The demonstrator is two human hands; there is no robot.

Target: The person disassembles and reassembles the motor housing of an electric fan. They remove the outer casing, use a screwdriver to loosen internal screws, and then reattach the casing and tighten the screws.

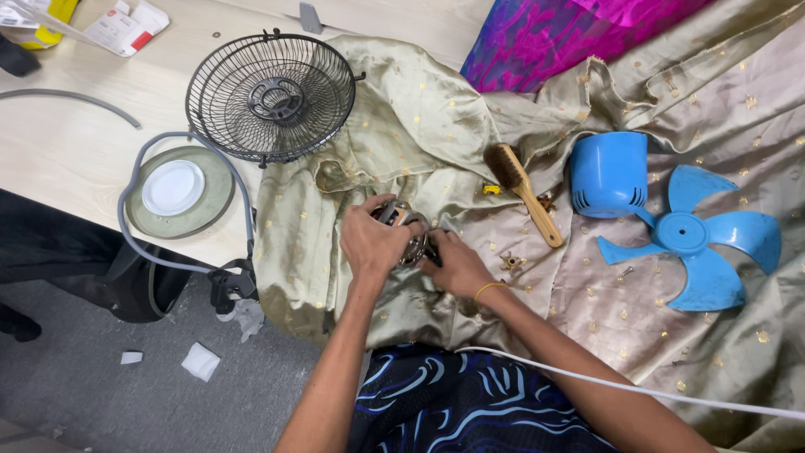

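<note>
Two hands on one part, I see it centre frame: left hand (374,243) wrapped around small metal fan motor (409,235), fingers closed on its casing; right hand (453,267) pressed against motor's lower side, fingers curled, grip there I cannot tell. Motor sits over gold-spotted cloth (402,117). Wooden brush (524,189) just right; blue motor housing (610,174), blue fan blade (694,236) further right. Black wire guard (270,96) above left on table (67,151).

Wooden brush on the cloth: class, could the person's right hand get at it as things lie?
Probably yes. The wooden brush lies uncovered on the cloth, just beyond the right hand, but that hand is busy on the metal part.
</note>
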